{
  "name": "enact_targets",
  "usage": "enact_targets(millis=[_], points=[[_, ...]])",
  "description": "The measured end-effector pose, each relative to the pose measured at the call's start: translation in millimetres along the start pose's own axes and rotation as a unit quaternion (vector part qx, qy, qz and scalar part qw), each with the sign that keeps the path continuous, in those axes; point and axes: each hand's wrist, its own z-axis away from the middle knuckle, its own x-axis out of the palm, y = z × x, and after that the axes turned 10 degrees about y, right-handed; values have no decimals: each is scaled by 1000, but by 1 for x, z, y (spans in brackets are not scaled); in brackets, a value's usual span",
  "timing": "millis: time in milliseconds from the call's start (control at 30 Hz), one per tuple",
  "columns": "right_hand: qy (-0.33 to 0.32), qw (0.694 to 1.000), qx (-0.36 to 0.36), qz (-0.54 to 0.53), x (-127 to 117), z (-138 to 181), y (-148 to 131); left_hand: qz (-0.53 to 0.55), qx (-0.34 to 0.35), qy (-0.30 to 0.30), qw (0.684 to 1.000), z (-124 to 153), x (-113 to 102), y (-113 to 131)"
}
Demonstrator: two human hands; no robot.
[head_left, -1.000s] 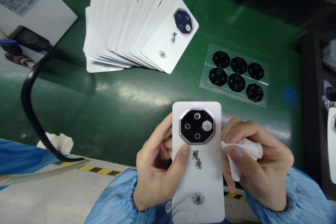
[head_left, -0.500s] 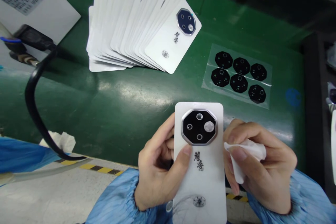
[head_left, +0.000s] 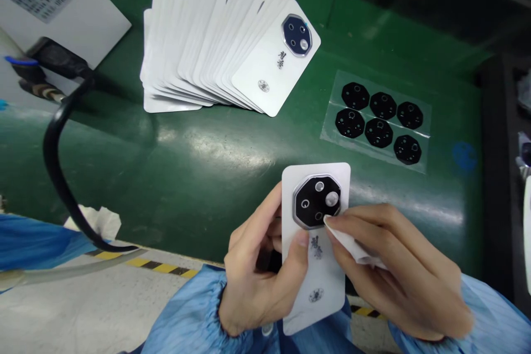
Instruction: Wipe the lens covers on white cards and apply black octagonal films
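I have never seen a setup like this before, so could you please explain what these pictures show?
Gladly. There is no machine here: a person in blue sleeves is working bare-handed. One camera, worn on the head, looks forward and down, so you see roughly what the person sees.

The left hand holds a white, round-cornered rectangular panel with a black octagonal window near its top. The right hand pinches a thin white wipe, its tip at the window's lower edge; cloth or paper, I cannot tell.

On the glossy green table lie a fanned-out stack of white panels and a clear plastic sheet carrying six black octagonal pieces.
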Motion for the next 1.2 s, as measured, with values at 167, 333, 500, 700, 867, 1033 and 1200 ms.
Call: enact_targets(millis=[167,333,500,700,867,1033,1200], points=[[-47,995,-61,57,1,7,7,-7,12,-6,1000,2,0,-2],[-29,992,-81,91,3,16,8,-11,14,-1,1000,3,0,-3],[-9,979,-144,142,7,20,8,-32,18,13,999,3,-1,-4],[-6,987,-113,113,9,23,12,-28,13,12,999,3,-3,-5],[-9,990,-104,92,10,25,12,-25,20,19,999,4,-2,-4],[-13,996,-74,53,10,19,12,-21,8,11,1000,3,-2,-4],[21,998,7,-59,6,1,6,-8,-23,6,1000,-2,-1,-1]])
